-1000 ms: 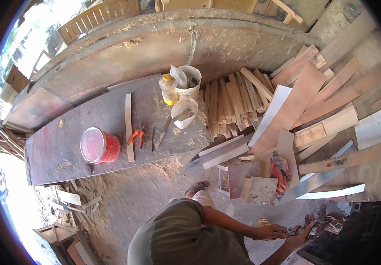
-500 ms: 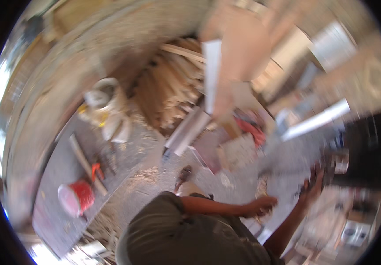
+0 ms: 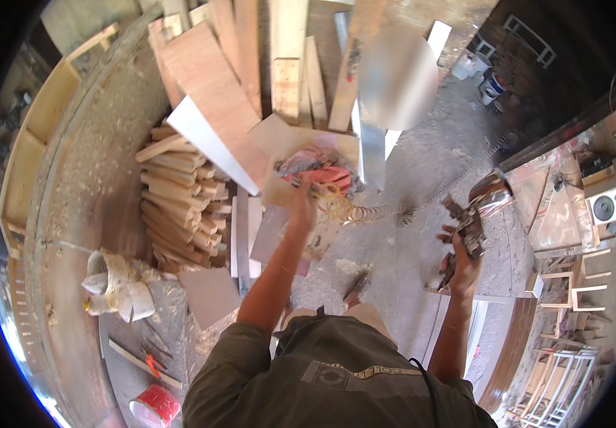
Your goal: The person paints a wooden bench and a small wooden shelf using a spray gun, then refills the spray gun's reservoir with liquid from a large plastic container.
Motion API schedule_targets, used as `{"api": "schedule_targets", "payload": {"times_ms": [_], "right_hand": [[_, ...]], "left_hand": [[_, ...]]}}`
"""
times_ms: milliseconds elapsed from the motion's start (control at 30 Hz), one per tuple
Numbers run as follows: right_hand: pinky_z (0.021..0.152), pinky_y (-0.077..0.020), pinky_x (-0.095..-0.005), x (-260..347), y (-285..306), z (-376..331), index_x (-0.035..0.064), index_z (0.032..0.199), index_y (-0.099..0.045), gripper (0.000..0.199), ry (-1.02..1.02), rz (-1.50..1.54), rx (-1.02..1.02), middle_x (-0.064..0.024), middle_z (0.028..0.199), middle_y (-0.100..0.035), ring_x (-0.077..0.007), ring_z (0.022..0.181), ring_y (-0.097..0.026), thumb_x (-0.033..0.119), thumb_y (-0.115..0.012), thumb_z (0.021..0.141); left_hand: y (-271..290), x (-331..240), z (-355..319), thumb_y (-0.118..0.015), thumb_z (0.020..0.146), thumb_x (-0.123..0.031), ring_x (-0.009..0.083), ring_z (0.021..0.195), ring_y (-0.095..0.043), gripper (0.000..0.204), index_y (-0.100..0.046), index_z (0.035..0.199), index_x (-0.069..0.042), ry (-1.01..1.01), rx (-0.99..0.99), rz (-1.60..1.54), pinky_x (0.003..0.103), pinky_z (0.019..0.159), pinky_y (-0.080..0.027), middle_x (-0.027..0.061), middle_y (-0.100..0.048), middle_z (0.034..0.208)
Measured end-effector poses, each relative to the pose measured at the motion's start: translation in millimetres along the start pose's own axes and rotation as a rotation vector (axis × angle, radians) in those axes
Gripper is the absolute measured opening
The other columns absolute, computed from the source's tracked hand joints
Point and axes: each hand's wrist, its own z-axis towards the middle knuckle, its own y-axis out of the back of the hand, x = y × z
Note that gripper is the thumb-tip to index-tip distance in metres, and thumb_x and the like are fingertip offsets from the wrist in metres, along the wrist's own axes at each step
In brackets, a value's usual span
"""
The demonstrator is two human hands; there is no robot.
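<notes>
My left hand (image 3: pixel 303 205) is stretched forward, closed on one end of a yellowish coiled air hose (image 3: pixel 356 213). Just beyond it, a heap of red and grey cloth (image 3: pixel 322 165) lies on a board. From the hand the coils run rightward above the floor toward the dark area. My right hand (image 3: pixel 463 267) is raised at the right, gripping a worn, dark power tool (image 3: pixel 471 230) with a shiny rounded part at its far end. The tool's exact kind cannot be made out.
Stacked wood strips (image 3: pixel 179 196) and leaning boards (image 3: pixel 208 64) stand ahead and left. A whitish sack (image 3: pixel 129 296), orange-handled pliers (image 3: pixel 152 365) and a red bucket (image 3: pixel 159 405) are at the left. White frames (image 3: pixel 561 385) and a speaker (image 3: pixel 611 207) stand at the right.
My view has swung to the right and is sharper. My left hand has moved from near my right arm out to the hose by the cloth. The right hand still holds the tool.
</notes>
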Motion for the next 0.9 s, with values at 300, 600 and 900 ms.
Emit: {"api": "schedule_targets", "payload": {"times_ms": [300, 600, 900], "right_hand": [[0.05, -0.0526, -0.024, -82, 171, 64, -0.0027, 0.131, -0.059, 0.038, -0.143, 0.076, 0.089, -0.0107, 0.111, -0.072, -0.0156, 0.092, -0.07, 0.008, -0.065, 0.095], [0.054, -0.0528, -0.026, -124, 276, 157, 0.0033, 0.128, -0.066, 0.036, -0.2, -0.004, -0.047, -0.002, 0.107, -0.074, -0.0067, 0.071, -0.062, 0.013, -0.071, 0.093], [0.075, -0.0541, -0.0341, -155, 317, 323, -0.0007, 0.131, -0.061, 0.042, 0.108, -0.236, -0.158, -0.0139, 0.108, -0.072, -0.0222, 0.09, -0.07, 0.01, -0.071, 0.092]], "left_hand": [[24, 95, 212, -0.059, 0.095, -0.045, 0.04, 0.123, -0.054, 0.061, -0.052, 0.134, 0.0, -0.063, -0.159, 0.565, 0.052, 0.104, -0.045, 0.0211, -0.058, 0.129], [-65, 249, 50, -0.055, 0.101, -0.036, 0.0235, 0.111, -0.057, 0.046, -0.059, 0.131, -0.001, 0.63, -0.258, 0.437, 0.041, 0.096, -0.047, 0.0142, -0.062, 0.118], [-176, 331, -73, -0.071, 0.092, -0.035, 0.0374, 0.107, -0.064, 0.048, -0.065, 0.114, 0.007, 0.584, 0.318, 1.01, 0.048, 0.09, -0.05, 0.0276, -0.068, 0.111]]}}
